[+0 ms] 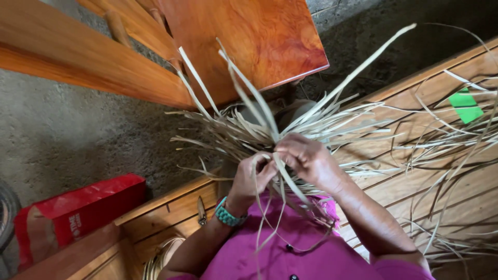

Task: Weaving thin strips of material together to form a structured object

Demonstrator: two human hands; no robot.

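Both the left hand (252,173) and right hand (306,158) pinch dry straw strips (311,122), which look brittle enough to snap or slip loose under a hard tug.

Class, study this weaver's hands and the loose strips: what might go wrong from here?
1. The left hand and right hand pinch thin dry strips at one crossing; a slip might loosen it.
2. Long ends splay toward the wooden table and may snag.
3. Strips trailing over the pink shirt could tangle.

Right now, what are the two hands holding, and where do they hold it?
Both the left hand and the right hand pinch the dry straw strips at the middle, where the strips cross; the loose ends fan outward.
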